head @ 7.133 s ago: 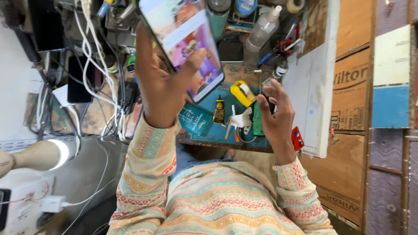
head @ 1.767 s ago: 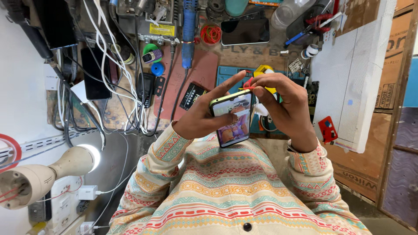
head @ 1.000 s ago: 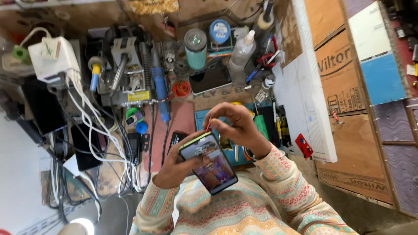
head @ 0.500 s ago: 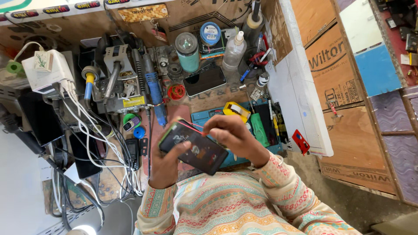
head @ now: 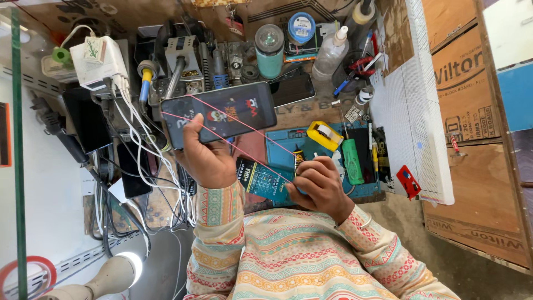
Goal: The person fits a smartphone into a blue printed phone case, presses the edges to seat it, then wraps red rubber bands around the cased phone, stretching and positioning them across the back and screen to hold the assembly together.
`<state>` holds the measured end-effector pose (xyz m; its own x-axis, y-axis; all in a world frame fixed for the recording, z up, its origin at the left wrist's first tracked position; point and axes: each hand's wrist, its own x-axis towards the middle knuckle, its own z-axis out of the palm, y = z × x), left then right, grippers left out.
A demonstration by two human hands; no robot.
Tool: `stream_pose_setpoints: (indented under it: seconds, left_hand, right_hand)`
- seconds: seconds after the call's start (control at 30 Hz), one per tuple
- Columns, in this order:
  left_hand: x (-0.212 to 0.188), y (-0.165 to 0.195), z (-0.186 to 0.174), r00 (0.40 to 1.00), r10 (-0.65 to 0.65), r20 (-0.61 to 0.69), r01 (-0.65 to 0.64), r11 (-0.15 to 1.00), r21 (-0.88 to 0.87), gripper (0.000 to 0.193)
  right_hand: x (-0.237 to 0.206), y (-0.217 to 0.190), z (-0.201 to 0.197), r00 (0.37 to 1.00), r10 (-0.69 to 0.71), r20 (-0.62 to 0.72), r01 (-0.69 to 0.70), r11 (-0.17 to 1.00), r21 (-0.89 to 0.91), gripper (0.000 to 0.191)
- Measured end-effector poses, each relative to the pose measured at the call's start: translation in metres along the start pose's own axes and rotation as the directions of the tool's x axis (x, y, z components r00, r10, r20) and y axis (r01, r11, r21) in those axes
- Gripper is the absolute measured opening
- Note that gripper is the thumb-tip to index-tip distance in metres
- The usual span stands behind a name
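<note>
Red thin bands [head: 244, 125] now stretch from the black flat smartphone [head: 219, 114], which I've raised at eleven o'clock in my left hand [head: 208, 158], fingers gripping it, to my clenched right hand [head: 321, 186] pulling them taut over the cluttered desk [head: 311, 114].

A smartphone [head: 219, 114] with a glossy glass face is gripped in the left hand [head: 208, 161], and thin red rubbery bands [head: 244, 145] are stretched from it to the right hand [head: 322, 186]. Smooth white plastic is shown by the charger block [head: 100, 58] at the far left, with matt blue rubber on the mat [head: 283, 145]. Rough brown cardboard [head: 466, 94] is seen at the right, and soft patterned woven cloth on the sleeves [head: 219, 214].
</note>
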<state>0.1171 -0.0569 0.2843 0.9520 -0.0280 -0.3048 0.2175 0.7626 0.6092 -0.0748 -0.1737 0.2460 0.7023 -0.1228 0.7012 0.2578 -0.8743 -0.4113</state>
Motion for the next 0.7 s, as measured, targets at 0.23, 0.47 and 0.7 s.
stream_pose_setpoints:
  seconds: [0.23,0.47,0.7]
  left_hand:
    - [-0.002,-0.008,0.004,1.0,0.007,0.001,-0.007,1.0,-0.002,0.022]
    - [-0.042,-0.009,0.009,0.98,-0.132,0.146,0.13,0.991,0.026,0.023]
    - [-0.079,-0.003,-0.001,0.89,-0.223,0.398,0.187,0.974,0.127,0.066]
  right_hand:
    - [-0.015,-0.007,-0.008,0.987,0.09,-0.136,-0.078,0.993,0.094,0.021]
    - [-0.02,0.023,0.056,0.451,0.803,0.389,-0.818,0.197,0.541,0.023]
    - [0.003,0.066,0.005,0.427,0.508,0.748,-0.291,-0.706,0.645,0.053]
